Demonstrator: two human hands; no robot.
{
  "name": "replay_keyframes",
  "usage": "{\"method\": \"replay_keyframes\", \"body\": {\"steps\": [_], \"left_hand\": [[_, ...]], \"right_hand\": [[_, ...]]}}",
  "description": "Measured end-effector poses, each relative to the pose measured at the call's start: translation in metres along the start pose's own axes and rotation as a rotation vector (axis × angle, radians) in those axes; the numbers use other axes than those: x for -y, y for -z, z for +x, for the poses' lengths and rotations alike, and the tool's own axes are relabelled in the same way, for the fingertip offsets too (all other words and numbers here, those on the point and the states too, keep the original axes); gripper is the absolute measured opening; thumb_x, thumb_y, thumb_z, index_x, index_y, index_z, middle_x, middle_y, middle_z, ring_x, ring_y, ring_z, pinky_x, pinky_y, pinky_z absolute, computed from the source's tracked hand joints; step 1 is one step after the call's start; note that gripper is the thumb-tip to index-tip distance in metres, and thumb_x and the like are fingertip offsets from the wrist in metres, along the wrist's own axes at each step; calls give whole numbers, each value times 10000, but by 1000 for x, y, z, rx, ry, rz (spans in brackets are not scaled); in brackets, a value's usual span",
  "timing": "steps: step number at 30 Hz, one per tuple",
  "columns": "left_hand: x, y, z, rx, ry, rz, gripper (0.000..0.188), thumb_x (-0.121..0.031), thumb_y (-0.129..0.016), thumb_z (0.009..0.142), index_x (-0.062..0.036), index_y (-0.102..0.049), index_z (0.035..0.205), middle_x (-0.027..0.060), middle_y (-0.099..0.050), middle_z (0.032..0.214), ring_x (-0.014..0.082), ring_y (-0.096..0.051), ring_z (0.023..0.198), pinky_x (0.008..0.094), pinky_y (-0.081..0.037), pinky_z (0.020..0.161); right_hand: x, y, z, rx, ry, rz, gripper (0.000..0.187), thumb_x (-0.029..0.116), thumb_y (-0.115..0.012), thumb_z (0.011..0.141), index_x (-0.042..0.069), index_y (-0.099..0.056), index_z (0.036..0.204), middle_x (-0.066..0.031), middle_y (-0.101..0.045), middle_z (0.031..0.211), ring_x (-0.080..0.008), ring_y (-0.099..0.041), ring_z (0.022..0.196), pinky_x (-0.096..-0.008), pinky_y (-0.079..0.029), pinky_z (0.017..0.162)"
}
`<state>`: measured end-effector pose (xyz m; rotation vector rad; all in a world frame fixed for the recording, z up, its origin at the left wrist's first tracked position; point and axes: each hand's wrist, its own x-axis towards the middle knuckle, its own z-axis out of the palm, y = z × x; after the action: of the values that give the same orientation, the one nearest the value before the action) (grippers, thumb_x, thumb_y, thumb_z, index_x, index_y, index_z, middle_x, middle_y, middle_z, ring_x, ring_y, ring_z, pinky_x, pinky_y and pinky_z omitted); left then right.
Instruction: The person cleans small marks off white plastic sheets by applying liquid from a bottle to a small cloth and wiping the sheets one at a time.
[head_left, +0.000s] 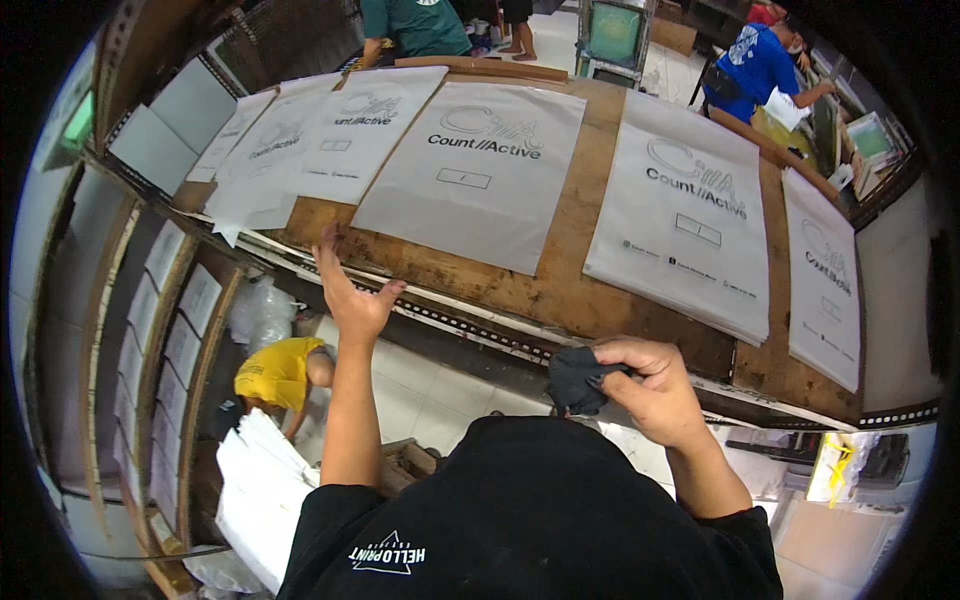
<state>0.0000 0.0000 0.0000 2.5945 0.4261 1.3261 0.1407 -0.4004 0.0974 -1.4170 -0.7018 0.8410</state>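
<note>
My left hand [357, 300] is raised at the near edge of a brown wooden table [575, 285], its fingers spread and holding nothing. A black cloth [577, 382] is bunched in my right hand [650, 385], close to the table's front edge. Across the tabletop lie several white printed plastic sheets or bags, with grey and black lettering. The middle sheet [480, 180] lies ahead of my left hand, and a stack of such sheets [685, 220] is beyond my right hand. Another white sheet [825, 275] lies at the far right.
At left stand racks [165, 370] holding printed sheets. A person in a yellow shirt [278, 372] bends low near a white stack [262, 485]. Beyond the table are a person in green [425, 25] and one in blue [752, 65]. A metal rail [500, 340] runs below the table edge.
</note>
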Motion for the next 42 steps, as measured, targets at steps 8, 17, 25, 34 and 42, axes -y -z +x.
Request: {"method": "replay_keyframes", "body": {"steps": [8,17,25,34,42], "left_hand": [[-54,-2,-39,-199,276,-123,948,-460,-632,982,61,-124,1590,267,-171,1660,386,-201,1547,481,-148,1257],[-137,19,-145,-79,583,-182,576,-336,-499,1083,71,-374,1471,233,-429,1512,324,-453,1405,425,-358,1169],[-239,40,-217,63,966,-366,257,-113,-626,960,17,-645,1180,115,-722,1073,168,-665,994,326,-529,884],[-306,84,-277,485,914,-395,399,-309,-701,973,18,-670,1200,174,-704,1169,279,-687,1089,374,-524,954],[-368,134,-362,172,1076,-420,407,-329,-676,983,12,-669,1206,173,-704,1178,294,-684,1106,381,-521,968]], "right_hand": [[-34,8,-12,131,252,-57,298,-15,-653,855,3,-709,1148,-170,-731,1172,-282,-706,1103,-365,-531,968],[-49,-6,8,355,340,14,277,4,-632,848,-6,-703,1116,-175,-733,1120,-329,-707,1046,-384,-542,936],[-61,-49,14,521,126,276,264,-24,-635,920,-46,-693,1176,-97,-728,1120,-159,-677,984,-301,-532,911],[-48,-118,13,496,-241,858,318,-75,-557,981,-57,-546,1298,-175,-688,1181,-234,-700,1050,-388,-592,959],[-25,-165,-38,657,-171,819,306,-61,-561,980,-12,-567,1282,-134,-680,1178,-208,-673,1060,-388,-561,999]]}}
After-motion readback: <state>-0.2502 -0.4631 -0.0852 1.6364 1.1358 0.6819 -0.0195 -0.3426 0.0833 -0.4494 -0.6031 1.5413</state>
